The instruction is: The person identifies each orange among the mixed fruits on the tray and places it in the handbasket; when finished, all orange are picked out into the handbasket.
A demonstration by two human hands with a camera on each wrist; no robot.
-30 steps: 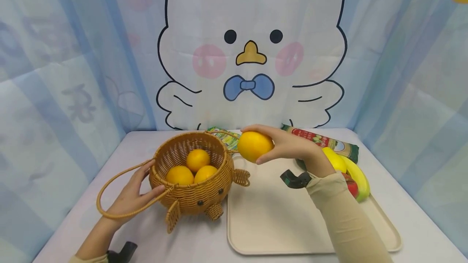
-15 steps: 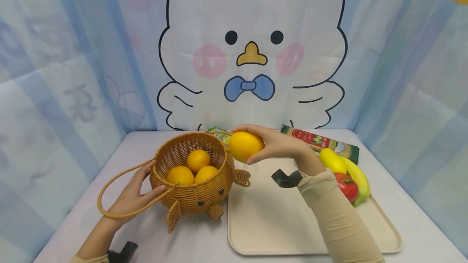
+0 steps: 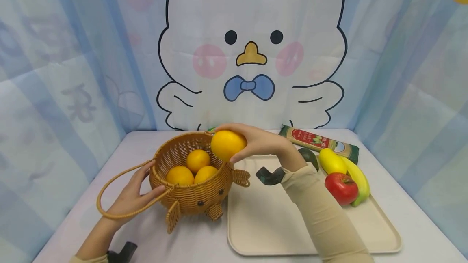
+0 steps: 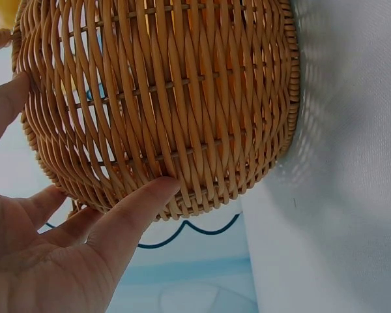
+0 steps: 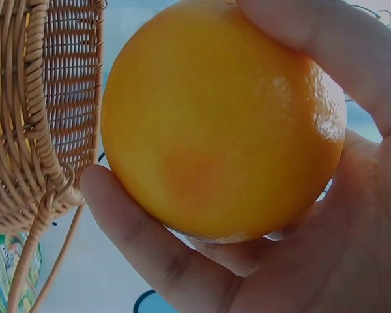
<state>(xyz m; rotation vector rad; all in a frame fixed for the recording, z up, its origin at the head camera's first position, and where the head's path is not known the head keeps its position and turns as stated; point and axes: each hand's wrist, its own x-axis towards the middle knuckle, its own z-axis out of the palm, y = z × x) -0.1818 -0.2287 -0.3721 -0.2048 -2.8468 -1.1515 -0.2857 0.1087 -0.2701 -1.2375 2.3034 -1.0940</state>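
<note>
My right hand holds an orange over the right rim of a pig-faced wicker basket. In the right wrist view, thumb and fingers curve round the orange, with the basket rim just beside it. Inside the basket lie three more oranges. My left hand rests against the basket's left side, thumb and fingers spread. Its fairly straight fingers touch the weave in the left wrist view. One handle loop lies across the left wrist.
Right of the basket is a beige tray. On its right side are an apple, a lemon, a banana and a dark green fruit. A long packet lies behind; a green packet is mostly hidden.
My right hand has carried the orange left, from beside the basket to over its right rim. The apple and dark green fruit have come into fuller view. The left hand and basket stay still.
</note>
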